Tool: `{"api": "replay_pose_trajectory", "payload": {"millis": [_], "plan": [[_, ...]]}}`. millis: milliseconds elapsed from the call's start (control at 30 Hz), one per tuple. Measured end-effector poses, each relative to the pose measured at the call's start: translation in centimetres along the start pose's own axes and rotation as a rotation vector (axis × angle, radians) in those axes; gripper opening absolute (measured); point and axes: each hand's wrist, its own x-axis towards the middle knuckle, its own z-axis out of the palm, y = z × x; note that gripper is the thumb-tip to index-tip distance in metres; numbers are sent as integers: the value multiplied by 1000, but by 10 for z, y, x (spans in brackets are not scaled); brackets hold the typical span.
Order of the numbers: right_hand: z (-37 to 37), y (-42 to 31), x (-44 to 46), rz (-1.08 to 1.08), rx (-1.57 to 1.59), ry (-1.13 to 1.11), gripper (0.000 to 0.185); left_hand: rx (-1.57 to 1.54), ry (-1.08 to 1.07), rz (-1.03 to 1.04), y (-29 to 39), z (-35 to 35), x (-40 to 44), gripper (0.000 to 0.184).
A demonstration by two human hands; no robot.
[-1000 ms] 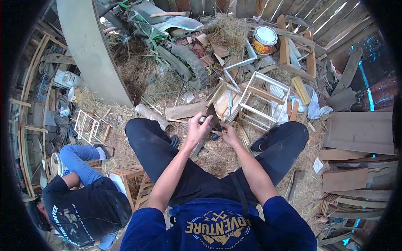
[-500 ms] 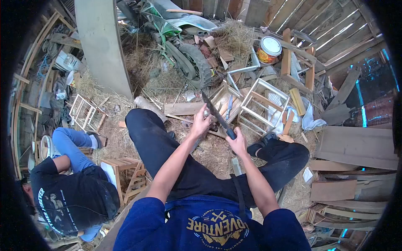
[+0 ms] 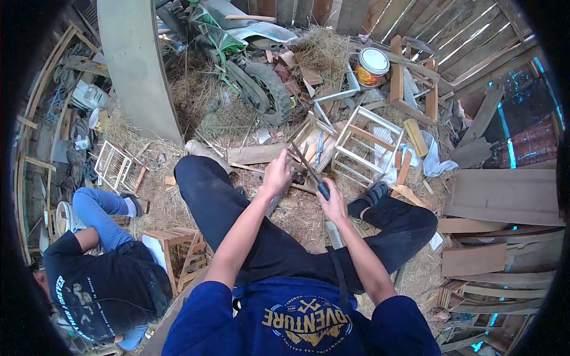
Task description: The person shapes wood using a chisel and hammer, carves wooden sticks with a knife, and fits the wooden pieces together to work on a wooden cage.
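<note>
My right hand is closed round the black handle of a long knife. Its dark blade slants up and left, away from me. On the blade's left side, close to it, my left hand has its fingers curled together; what they pinch is too small to make out. Just beyond the blade sits a shallow wooden box, with a slim silver and blue tool lying in it. A pale slatted wooden frame stands to the right of that box.
A person sits at the left beside a small wooden stool. Ahead lie a motorbike wheel, straw and a paint bucket. Boards are stacked at the right. A tall panel stands at the upper left.
The knife blade has turned and shows narrower, with its tip lower. Both hands have shifted slightly left, and the whole view has moved a little.
</note>
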Motion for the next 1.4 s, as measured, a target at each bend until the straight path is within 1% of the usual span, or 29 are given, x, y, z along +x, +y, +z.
{"api": "replay_pose_trajectory", "payload": {"millis": [67,133,200,233,300,333,367,400,433,500,567,600,633,667,700,800,867,967,1067,1100,1133,1200,1233,1333,1367,1400], "plan": [[-1,-8,-2,-142,-30,116,52,22,-26,-25,0,-6,3,34],[1,-16,-3,-252,-12,216,52,43,23,-7,2,-10,4,31],[6,-15,-7,-271,-82,223,51,66,62,-3,7,-14,4,32],[7,-13,-8,-280,-118,229,51,67,36,-23,5,-13,6,32],[8,-2,-6,-67,-353,-102,54,71,-18,-58,0,-14,8,33],[11,8,-1,39,-466,-266,55,74,-31,-37,0,-16,9,33],[30,43,8,89,-435,-254,59,75,-38,-18,1,-17,7,33],[32,56,9,85,-423,-262,60,75,-45,-2,1,-16,5,33],[35,62,8,83,-402,-271,60,38,44,103,-4,-13,4,38],[39,60,11,92,-363,-283,58,63,28,90,-9,-15,8,37],[47,73,23,40,-172,-203,58,81,-11,27,-11,-8,7,36],[55,86,30,14,-76,-152,59,81,-17,46,-9,-8,6,35],[57,93,35,-149,-55,-34,55,80,-19,69,-5,-8,8,34],[57,102,38,15,102,-107,52,81,-18,90,-2,-10,11,33],[40,79,37,179,259,-185,50,81,-22,94,-3,-8,12,32],[22,39,31,349,377,-219,40,87,-26,84,1,-4,15,30],[26,34,29,348,223,-172,41,101,-19,45,9,-9,13,28],[14,-1,18,-168,-200,36,42,49,9,-24,14,-16,10,28],[-4,-66,18,-102,55,64,42,-34,-16,-78,-11,-3,18,29],[-1,-72,21,-170,45,158,42,-50,-18,-59,-13,-4,20,31],[1,-74,25,-193,101,202,43,2,15,-37,-13,-5,18,31],[7,-78,30,-241,218,284,44,112,85,2,-11,-9,12,31],[6,-80,27,-235,279,281,44,131,83,-16,-10,-13,10,31],[23,-32,16,-255,137,280,41,152,65,-52,-1,-18,8,32],[23,-11,10,-83,32,86,43,141,57,-55,2,-19,9,32],[31,29,10,16,-48,-19,44,132,50,-58,4,-20,9,33]]}}
